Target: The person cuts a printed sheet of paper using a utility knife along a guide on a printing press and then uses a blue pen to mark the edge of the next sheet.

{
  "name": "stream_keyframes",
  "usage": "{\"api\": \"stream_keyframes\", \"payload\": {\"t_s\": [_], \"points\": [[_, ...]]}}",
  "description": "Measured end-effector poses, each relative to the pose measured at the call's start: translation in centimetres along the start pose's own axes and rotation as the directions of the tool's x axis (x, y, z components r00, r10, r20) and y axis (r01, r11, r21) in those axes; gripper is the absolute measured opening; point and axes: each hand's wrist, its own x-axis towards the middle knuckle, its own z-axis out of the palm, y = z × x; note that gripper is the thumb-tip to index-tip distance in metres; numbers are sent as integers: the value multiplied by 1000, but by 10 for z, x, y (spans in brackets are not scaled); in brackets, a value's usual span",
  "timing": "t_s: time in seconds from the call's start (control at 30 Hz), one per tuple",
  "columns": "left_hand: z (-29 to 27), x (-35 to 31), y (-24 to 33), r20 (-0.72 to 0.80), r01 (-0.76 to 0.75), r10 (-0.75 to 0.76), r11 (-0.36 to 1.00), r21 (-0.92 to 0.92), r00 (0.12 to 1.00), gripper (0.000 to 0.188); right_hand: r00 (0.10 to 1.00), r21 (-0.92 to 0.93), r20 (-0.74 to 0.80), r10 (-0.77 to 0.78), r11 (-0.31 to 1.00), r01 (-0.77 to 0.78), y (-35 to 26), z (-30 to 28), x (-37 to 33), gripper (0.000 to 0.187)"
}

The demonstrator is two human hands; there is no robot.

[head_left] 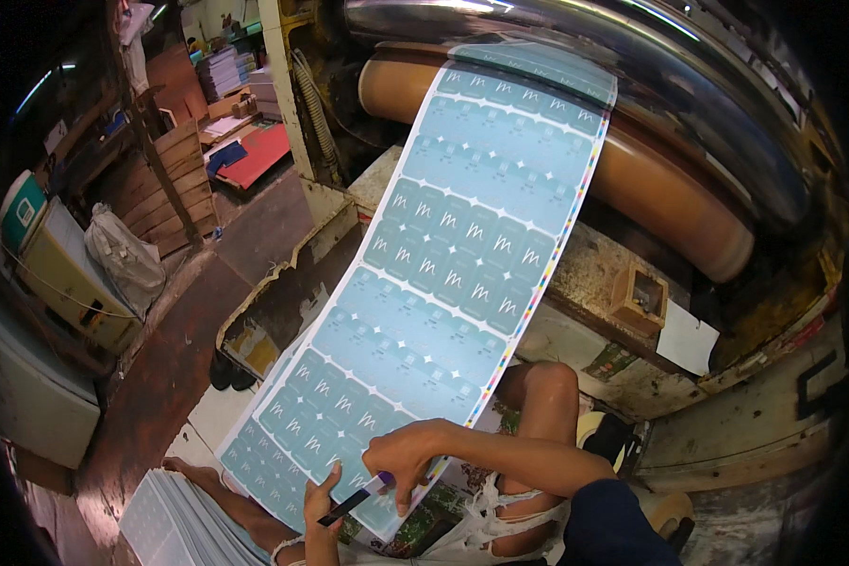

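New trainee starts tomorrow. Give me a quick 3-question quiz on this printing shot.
1. True or false: the printed sheet is mostly red.
2. Which hand holds the thin dark tool? A) left hand B) right hand
3. Fill in: the sheet's far end lies over a brown ____.

Key:
1. False, it is pale blue.
2. A. The left hand holds it; the right hand presses the sheet's near edge.
3. Roller.

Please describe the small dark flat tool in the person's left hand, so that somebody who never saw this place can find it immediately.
Start from the long pale blue printed sheet that runs down from the big brown roller. At its lower end two hands meet; the left hand pinches a thin black strip, beside the right hand. It is the only dark, narrow thing lying against the light sheet.
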Motion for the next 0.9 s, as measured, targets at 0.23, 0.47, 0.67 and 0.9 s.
{"api": "stream_keyframes", "payload": {"t_s": [0.23, 0.47, 0.67, 0.9], "points": [[-256, 134, -100, 80, -254, 250, 967, 33, 965, 49, 698, 380, -681, 220, 922, 80, 154, 46, 73, 37], [-340, 166, -134, 150, -281, 263, 954, 110, 953, 51, -705, 35, -697, 128, 989, 145, 292, 45, -54, 30], [-388, 178, -139, 88, -184, 176, 978, 101, 981, 46, -481, 267, -837, 259, 962, 53, 331, 51, -64, 31], [-401, 172, -158, 48, -145, 137, 963, 227, 989, 52, -652, 219, -698, -295, 779, -587, 360, 82, -67, 40]]}}
